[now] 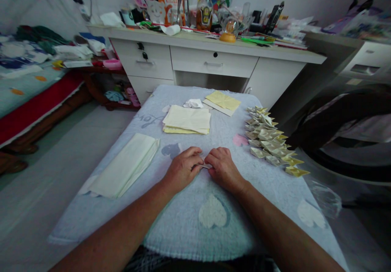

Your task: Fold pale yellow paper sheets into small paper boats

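Note:
Between my two hands, low over the cloth-covered table (241,227), is a small folded piece of paper (206,166), mostly covered by the fingers. My left hand (185,165) pinches its left end, and my right hand (222,168) is closed on its right end. Beyond them lies a stack of pale yellow paper sheets (187,118). To the left rests a long folded bundle of pale paper (128,166). Rows of folded paper boats (267,135), whitish and yellow, stand on the right side of the table.
Behind the stack are a crumpled white tissue (193,103) and more yellow sheets (224,100). A cluttered white desk (210,62) stands at the back. A washing machine (363,72) is at the right, a bed (39,96) at the left. A clear plastic bag (326,198) hangs by the table's right edge.

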Tool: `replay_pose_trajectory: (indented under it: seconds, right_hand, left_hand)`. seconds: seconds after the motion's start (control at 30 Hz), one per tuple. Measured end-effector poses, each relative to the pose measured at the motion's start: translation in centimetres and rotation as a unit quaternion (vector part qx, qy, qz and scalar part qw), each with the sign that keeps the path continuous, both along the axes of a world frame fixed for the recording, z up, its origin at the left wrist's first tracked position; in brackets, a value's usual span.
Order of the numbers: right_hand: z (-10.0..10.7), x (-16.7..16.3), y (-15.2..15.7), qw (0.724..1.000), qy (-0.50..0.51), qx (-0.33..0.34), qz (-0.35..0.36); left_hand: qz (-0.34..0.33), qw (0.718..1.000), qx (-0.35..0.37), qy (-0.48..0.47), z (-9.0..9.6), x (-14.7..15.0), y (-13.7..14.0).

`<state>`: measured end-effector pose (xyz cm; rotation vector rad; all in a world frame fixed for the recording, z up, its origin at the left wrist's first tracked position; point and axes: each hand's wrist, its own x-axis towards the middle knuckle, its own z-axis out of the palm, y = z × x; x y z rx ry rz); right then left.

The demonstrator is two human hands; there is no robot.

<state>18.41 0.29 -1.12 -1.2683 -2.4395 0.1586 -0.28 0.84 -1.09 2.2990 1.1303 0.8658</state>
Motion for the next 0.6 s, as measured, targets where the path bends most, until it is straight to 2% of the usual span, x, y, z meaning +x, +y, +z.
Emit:
replay_pose_trajectory:
  seconds: [0.1, 0.2, 0.43, 0.6]
  right_hand:
    - [0.5, 0.1, -0.2, 0.999, -0.016, -0.026, 0.020]
    - [0.9, 0.5, -0.3, 0.998, -0.002, -0.050, 0.026]
    - [0.7, 1.7, 0.0, 0.992, 0.071, -0.108, 0.015]
    - [0.7, 1.7, 0.3, 0.985, 0.098, -0.142, -0.021]
  left_hand:
    - [-0.005, 0.997, 0.036, 0.068, 0.0, -0.2, -0.2]
    - [-0.021, 0.994, 0.034, 0.103, 0.2, -0.2, -0.3]
    - [-0.010, 0.996, -0.001, 0.090, 0.4, -0.3, -0.2]
    - [-0.001, 0.998, -0.030, 0.063, 0.5, -0.4, -0.2]
